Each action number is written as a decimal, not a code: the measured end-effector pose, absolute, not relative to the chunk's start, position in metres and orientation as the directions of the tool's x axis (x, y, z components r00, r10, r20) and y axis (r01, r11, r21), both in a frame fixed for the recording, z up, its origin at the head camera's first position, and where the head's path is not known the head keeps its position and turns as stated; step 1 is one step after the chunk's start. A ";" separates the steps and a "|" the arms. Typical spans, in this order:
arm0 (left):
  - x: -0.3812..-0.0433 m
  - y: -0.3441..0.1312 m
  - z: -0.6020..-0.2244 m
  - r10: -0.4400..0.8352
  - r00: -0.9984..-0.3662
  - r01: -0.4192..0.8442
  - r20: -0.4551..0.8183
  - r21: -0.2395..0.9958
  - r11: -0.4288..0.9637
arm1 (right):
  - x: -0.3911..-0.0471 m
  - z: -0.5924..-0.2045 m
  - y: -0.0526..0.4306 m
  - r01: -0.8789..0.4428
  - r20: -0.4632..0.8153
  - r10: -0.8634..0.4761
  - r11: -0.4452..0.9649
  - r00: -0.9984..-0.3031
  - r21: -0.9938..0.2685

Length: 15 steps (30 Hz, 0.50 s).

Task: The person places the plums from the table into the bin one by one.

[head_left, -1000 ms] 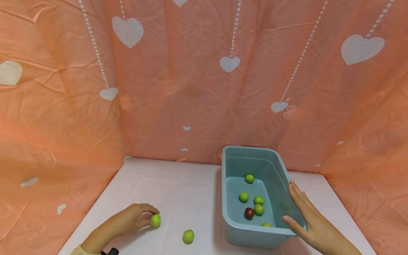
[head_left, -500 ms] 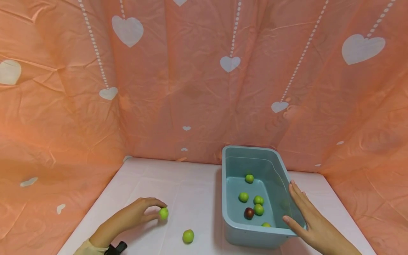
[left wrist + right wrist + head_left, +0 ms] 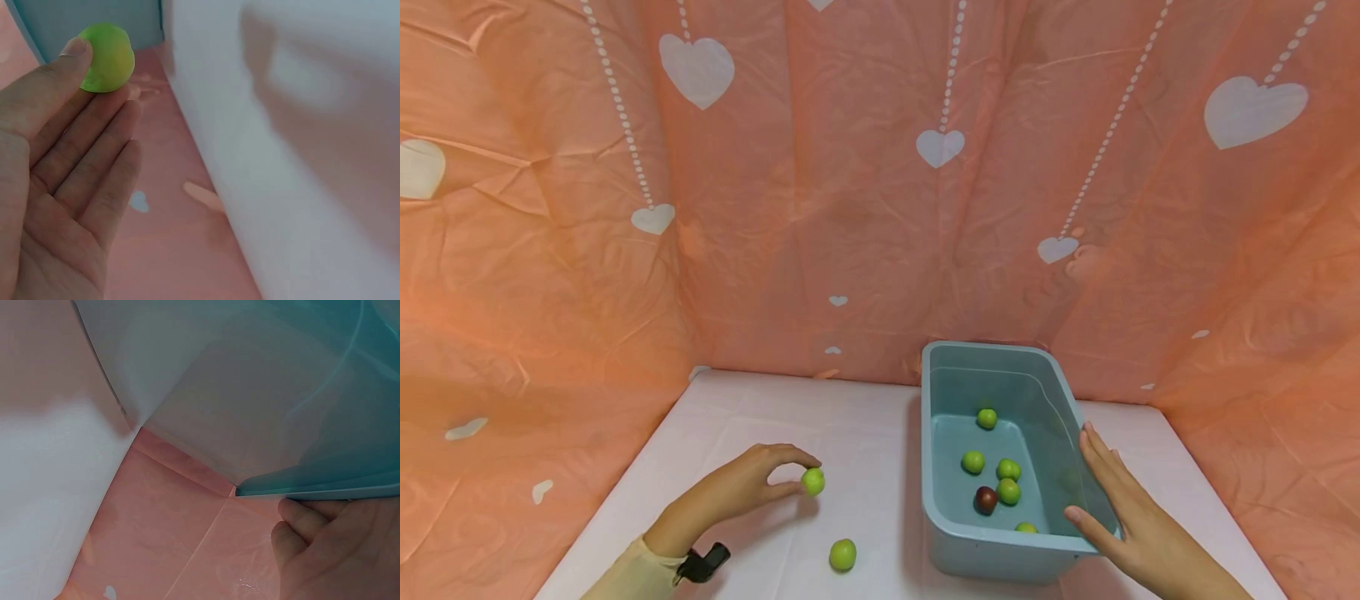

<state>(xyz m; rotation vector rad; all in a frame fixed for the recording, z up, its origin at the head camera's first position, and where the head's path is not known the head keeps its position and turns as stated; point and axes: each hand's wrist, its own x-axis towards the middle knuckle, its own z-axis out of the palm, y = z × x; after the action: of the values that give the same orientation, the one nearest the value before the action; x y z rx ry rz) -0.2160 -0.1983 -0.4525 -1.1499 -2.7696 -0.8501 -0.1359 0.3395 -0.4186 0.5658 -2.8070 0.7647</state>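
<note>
My left hand (image 3: 748, 483) pinches a small round green fruit (image 3: 812, 482) between thumb and fingertips, held just above the white table. In the left wrist view this fruit (image 3: 111, 59) sits at the thumb tip, and the other fingers lie nearly straight. A second green fruit (image 3: 842, 555) rests on the table nearer to me. My right hand (image 3: 1131, 525) rests at the near right corner of a blue-grey plastic bin (image 3: 992, 560), fingers straight along its rim. Inside the bin lie several green fruits (image 3: 973, 462) and one dark red fruit (image 3: 986, 500).
White sheeting covers the table (image 3: 775, 408). Orange curtains (image 3: 850, 208) with white hearts enclose the back and both sides. The bin's far end stands close to the back curtain. A black strap device (image 3: 703, 562) is on my left wrist.
My left hand has moved forward and to the right, carrying the green fruit up off the table. The right hand, the bin and the other fruits have stayed in place.
</note>
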 end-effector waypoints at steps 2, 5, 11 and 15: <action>-0.218 -0.194 -0.449 0.653 -0.721 0.670 0.232 0.475 0.571 | -0.135 -0.418 0.339 -0.403 0.264 -0.312 0.794 -0.912 -0.455; -0.221 -0.189 -0.444 0.654 -0.715 0.678 0.247 0.471 0.564 | -0.135 -0.418 0.339 -0.401 0.260 -0.312 0.795 -0.914 -0.455; -0.227 -0.179 -0.429 0.650 -0.720 0.675 0.241 0.461 0.576 | -0.135 -0.417 0.339 -0.425 0.284 -0.328 0.796 -0.901 -0.431; -0.231 -0.173 -0.420 0.655 -0.712 0.688 0.254 0.444 0.575 | -0.135 -0.418 0.339 -0.428 0.289 -0.329 0.798 -0.899 -0.424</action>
<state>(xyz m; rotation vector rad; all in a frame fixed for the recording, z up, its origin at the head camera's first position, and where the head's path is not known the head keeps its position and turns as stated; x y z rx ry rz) -0.2312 -0.1728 -0.4203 -1.1665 -2.7327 -0.8117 -0.1348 0.3386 -0.4176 0.5932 -2.7859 0.7275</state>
